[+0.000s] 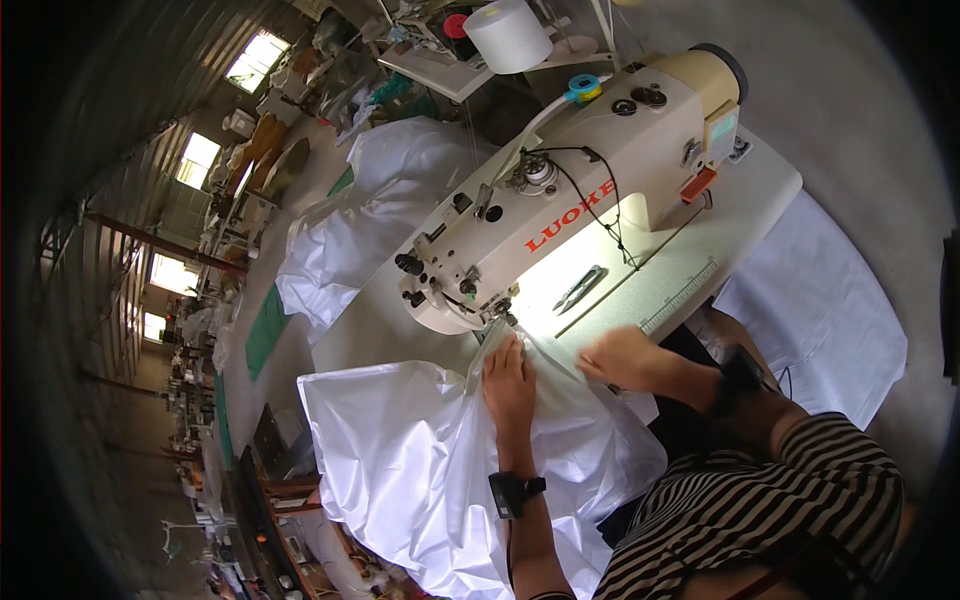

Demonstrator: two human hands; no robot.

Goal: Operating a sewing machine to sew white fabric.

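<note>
A white sewing machine (590, 190) stands across the table, its lamp lighting the bed. Shiny white fabric (400, 430) runs from under the presser foot (500, 312) and drapes over the table's front edge toward me. My left hand (510, 385) lies on this cloth just in front of the needle area, fingers stretched toward the foot. To the right, my right hand (625, 358) is closed low over the table beside the fabric; what its curled fingers hold, if anything, is hidden. Thread snips (580, 288) rest on the lit bed behind the hands.
More white fabric (390, 190) is heaped beyond the machine at the left. A pale cloth (820, 300) hangs at the right of the table. A white thread cone (508, 36) stands at the back. A printed ruler scale (680, 295) runs along the table's near edge.
</note>
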